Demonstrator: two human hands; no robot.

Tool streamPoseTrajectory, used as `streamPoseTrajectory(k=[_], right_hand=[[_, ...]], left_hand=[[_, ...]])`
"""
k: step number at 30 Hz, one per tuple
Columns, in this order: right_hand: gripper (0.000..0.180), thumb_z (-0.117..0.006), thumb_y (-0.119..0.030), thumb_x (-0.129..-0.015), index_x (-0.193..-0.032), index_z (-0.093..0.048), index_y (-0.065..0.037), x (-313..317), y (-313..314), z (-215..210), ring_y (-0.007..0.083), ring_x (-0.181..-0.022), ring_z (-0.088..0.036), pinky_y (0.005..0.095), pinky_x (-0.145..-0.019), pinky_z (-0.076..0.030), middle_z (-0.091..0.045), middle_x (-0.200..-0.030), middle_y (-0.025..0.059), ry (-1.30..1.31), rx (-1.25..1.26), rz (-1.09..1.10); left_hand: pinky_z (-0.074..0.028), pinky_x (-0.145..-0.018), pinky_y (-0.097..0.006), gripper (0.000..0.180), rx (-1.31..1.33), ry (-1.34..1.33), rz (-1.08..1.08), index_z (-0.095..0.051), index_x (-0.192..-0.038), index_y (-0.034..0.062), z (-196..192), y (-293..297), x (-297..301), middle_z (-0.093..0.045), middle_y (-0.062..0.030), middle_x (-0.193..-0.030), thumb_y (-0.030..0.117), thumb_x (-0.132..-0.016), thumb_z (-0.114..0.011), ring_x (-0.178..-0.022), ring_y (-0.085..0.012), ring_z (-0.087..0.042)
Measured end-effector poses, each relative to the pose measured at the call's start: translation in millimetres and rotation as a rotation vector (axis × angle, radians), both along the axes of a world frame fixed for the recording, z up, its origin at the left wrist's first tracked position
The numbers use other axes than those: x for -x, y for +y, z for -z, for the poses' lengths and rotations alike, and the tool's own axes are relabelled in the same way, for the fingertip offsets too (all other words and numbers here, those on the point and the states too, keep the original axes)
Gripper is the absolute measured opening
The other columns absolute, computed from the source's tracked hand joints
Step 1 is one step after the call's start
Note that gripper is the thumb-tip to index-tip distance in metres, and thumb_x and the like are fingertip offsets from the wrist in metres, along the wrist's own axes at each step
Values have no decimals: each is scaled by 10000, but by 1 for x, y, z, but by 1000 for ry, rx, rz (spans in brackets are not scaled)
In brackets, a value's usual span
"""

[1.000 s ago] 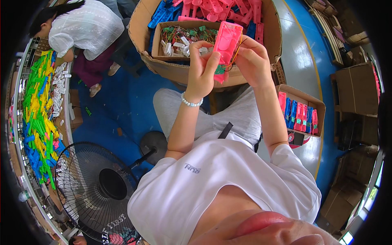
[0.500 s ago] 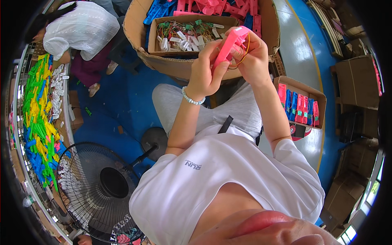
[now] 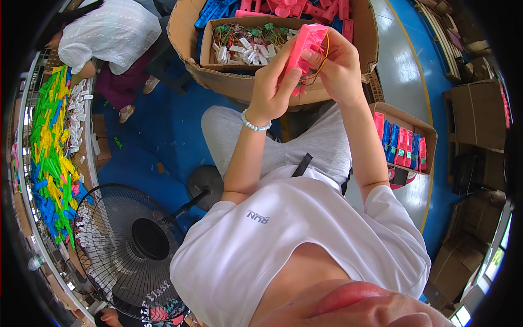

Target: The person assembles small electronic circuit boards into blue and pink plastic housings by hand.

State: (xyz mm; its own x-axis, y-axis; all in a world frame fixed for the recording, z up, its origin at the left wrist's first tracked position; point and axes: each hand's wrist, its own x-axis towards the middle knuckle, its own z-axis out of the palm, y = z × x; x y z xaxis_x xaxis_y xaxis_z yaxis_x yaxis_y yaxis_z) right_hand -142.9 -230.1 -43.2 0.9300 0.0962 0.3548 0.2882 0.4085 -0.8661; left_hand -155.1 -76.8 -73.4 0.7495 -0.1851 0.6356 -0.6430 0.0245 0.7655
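Held up in front of the big carton is a pink plastic housing [image 3: 301, 50], tilted, its hollow ribbed side turned toward the right. My left hand [image 3: 273, 87] wraps its left side, thumb pressed on the lower part. From the right, my right hand [image 3: 340, 68] is closed at the hollow side, with fingers in or against it. A thin yellow and dark wire [image 3: 326, 54] loops out of the housing beside the right fingers. What those fingertips pinch inside is partly hidden.
The large carton [image 3: 218, 82] holds pink and blue housings and a smaller box [image 3: 210, 64] of wired white parts. At right stands a box [image 3: 430, 136] of pink and blue pieces. A fan [image 3: 150, 240], a parts-covered table [image 3: 54, 152] and another person [image 3: 109, 38] are at left.
The housing has turned so that more of its hollow inside shows. Both hands have shifted slightly and still hold it; the wire loop now hangs higher beside it.
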Motion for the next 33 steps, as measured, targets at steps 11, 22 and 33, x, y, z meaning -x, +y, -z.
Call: streamPoseTrajectory(k=[11, 22, 33], right_hand=[[252, -594, -105, -961, -1189, -585, 4, -15, 2, 20, 150, -1127, -562, 344, -922, -486, -606, -1201, 95, 51, -180, 5], [244, -707, 36, -830, -1069, -683, -7, 24, -23, 36, 141, -1122, -554, 298, -918, -480, -506, -1294, 77, -43, 160, 161], [172, -744, 21, -794, -962, -709, 32, 69, -66, 47, 190, -981, -655, 309, -836, -553, -643, -1126, 111, -79, 247, 709]], left_hand=[[-585, -731, -326, 441, 584, 467, 280, -425, -1445, 60, -16, -5, -28, -663, -135, -1077, 213, -1033, -466, -890, -204, -679], [-549, -849, -322, 421, 644, 571, 273, -473, -1406, 44, -3, -47, -22, -623, -92, -1239, 226, -1027, -502, -1053, -168, -638], [-486, -900, -296, 440, 381, 566, 247, -434, -1431, 14, 10, -119, 7, -599, -110, -1266, 209, -1040, -477, -1054, -163, -612]])
